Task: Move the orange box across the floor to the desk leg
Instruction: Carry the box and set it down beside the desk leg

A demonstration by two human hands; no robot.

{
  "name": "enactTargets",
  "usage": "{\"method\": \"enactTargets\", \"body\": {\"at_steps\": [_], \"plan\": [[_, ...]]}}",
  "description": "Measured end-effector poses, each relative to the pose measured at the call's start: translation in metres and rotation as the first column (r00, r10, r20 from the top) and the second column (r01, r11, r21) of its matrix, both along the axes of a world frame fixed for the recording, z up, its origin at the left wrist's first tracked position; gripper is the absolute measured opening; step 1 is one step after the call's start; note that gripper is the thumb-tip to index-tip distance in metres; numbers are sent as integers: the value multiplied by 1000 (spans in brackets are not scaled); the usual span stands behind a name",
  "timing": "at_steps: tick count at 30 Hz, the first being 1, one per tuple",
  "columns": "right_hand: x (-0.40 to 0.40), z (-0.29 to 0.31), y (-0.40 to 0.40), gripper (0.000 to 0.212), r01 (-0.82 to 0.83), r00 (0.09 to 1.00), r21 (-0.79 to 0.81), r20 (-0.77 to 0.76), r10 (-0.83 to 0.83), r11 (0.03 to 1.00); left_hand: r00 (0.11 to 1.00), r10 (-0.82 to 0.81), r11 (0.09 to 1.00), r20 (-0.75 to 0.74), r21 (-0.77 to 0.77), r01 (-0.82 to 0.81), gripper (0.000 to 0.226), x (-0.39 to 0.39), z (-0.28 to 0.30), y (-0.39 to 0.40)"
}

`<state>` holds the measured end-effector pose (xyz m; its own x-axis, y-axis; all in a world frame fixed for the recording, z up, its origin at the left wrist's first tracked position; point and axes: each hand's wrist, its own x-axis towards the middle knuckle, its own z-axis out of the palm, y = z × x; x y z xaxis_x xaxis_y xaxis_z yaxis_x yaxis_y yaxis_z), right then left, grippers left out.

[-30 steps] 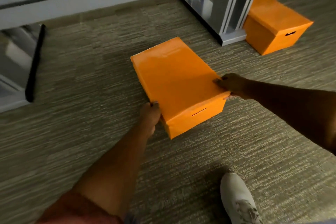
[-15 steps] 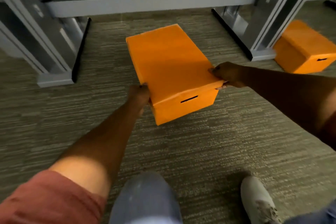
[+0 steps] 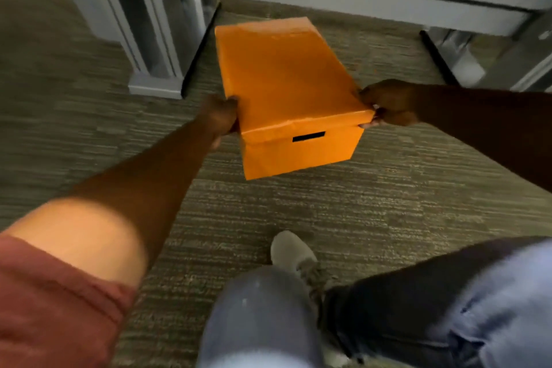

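Head view: left hand (image 3: 222,116) and right hand (image 3: 388,106) grip the orange box (image 3: 286,81) at frame centre, near the desk leg (image 3: 155,39) at upper left.

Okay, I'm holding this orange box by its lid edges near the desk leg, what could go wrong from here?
1. Both hands, left hand and right hand, grip only the lid rim of the orange box; the lid might lift off.
2. The box's far left corner sits close to the desk leg; it may snag its foot.
3. Your shoe is close behind, so footing is cramped.
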<state>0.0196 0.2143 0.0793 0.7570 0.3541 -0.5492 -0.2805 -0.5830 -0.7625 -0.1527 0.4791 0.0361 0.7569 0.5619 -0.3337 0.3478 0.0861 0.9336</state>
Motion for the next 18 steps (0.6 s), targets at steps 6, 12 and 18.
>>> {"method": "enactTargets", "body": {"at_steps": [6,12,18], "plan": [[3,-91,76,13,-164,986,106,50,159,981,970,208,977,-128,76,-199,35,-26,-72,57],[10,-140,109,14,-182,983,80,-17,184,980,952,249,965,-177,123,-230,38,-23,-101,89],[11,-162,109,14,-240,964,86,-96,248,967,922,295,954,-249,121,-273,40,-16,-123,94]]}}
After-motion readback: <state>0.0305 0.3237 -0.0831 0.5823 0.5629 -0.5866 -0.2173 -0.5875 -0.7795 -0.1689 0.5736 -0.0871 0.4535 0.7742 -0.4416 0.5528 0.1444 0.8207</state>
